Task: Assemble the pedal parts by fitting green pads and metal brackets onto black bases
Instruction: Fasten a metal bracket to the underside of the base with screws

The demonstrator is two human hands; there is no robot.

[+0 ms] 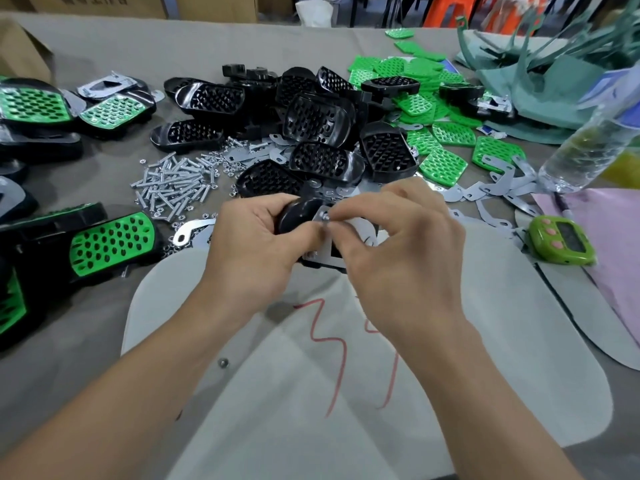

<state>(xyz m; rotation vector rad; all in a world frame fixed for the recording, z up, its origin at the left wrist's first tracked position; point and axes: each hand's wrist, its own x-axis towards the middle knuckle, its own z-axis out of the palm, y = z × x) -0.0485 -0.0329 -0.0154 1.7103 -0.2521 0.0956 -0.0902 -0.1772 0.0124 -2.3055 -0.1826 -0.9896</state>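
My left hand (256, 251) grips a black pedal base (298, 216) with its underside up, held above the table's near middle. A metal bracket (330, 249) lies against that base. My right hand (394, 244) pinches a small nut (325, 219) at the bracket's upper hole, thumb and forefinger closed on it. A pile of black bases (311, 133) lies behind my hands. Loose green pads (443, 164) spread at the back right. Flat metal brackets (485, 192) lie scattered to the right.
A heap of screws and nuts (173, 185) lies left of centre. Finished pedals with green pads (110, 244) sit along the left edge. A clear bottle (585, 150) and a green timer (561, 244) stand at the right. A white cloth (485, 341) covers the near table.
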